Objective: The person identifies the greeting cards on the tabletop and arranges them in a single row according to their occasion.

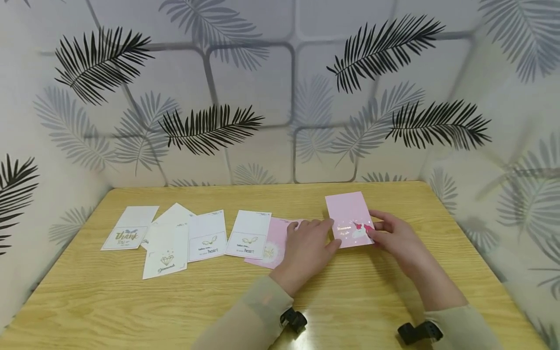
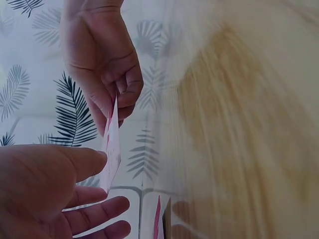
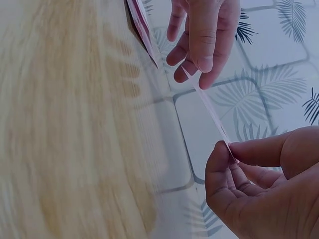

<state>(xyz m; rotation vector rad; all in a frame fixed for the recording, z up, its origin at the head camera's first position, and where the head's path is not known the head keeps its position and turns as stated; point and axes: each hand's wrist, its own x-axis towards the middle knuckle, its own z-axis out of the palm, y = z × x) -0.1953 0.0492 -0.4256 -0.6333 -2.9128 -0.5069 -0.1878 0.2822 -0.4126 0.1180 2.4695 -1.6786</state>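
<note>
My right hand pinches a pink unicorn card by its lower right edge, between thumb and fingers. The card is tilted up, with gold lettering and a white unicorn with red details on its face. My left hand is at the card's left edge, thumb and forefinger apart on either side of it, the other fingers loosely extended. In the right wrist view, the thin edge of the card spans from the right hand's pinch to the left fingertips. A second pink card lies on the table, partly hidden behind the left hand.
Left of the hands, a row of white cards lies on the wooden table: a winged-heart card, its twin, a diamond card overlapping another card, and a thank-you card. A leaf-patterned backdrop rises behind.
</note>
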